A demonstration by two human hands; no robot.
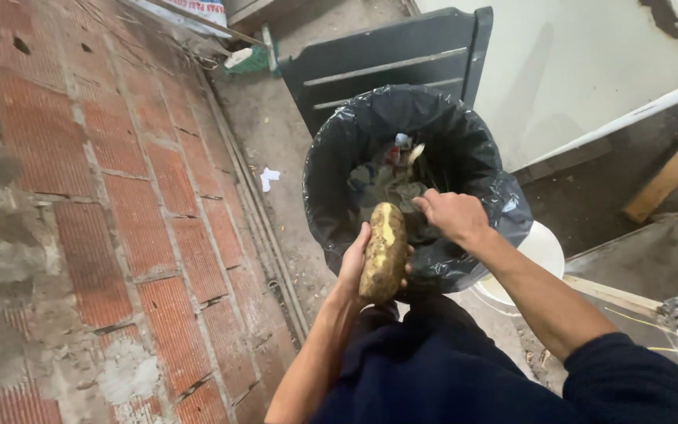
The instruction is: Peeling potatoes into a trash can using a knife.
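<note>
My left hand (352,263) holds a large brown potato (384,253) upright over the near rim of a bin lined with a black plastic bag (464,149). A pale peeled patch shows at the potato's top. My right hand (450,215) hovers just right of the potato's top, fingers curled closed; whatever it may hold is hidden, perhaps a small tool. Scraps and rubbish lie at the bottom of the bin.
A red brick wall (80,196) runs along the left. A dark slatted chair (390,59) stands behind the bin. A white bucket (539,255) sits to the bin's right, with a wooden plank (665,180) and boards on the dirty concrete floor.
</note>
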